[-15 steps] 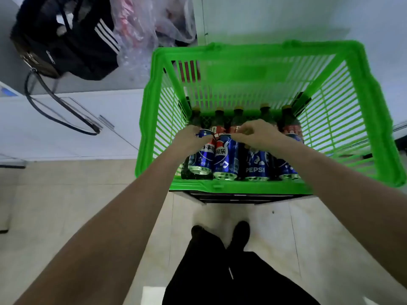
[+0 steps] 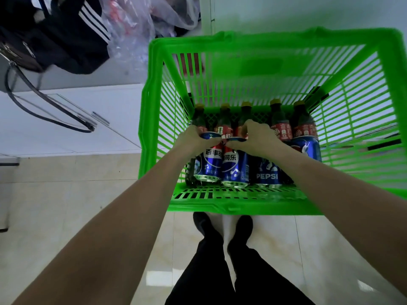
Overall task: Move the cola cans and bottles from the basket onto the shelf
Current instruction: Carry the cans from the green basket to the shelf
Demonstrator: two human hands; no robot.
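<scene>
A green plastic basket [image 2: 240,205] stands in front of me. Inside, a near row of several blue cola cans runs left to right, and behind it a row of several dark bottles with red labels and yellow caps [image 2: 280,119]. My left hand [image 2: 191,139] is closed round the top of the leftmost can [image 2: 209,166]. My right hand [image 2: 255,137] grips the top of the second can [image 2: 234,170]. A third can marked PEPSI [image 2: 267,175] and a fourth can [image 2: 307,148] stand free to the right. The shelf is not in view.
A white counter [image 2: 66,124] runs along the left, with a black bag [image 2: 55,34] and its strap, and clear plastic bags [image 2: 136,25] on it. Below is a pale tiled floor [image 2: 66,216], where my legs and dark shoes [image 2: 222,223] show.
The view has shifted a little and the basket looks nearer. Both hands have stayed on the tops of the two left cans; the cans have not visibly left their places.
</scene>
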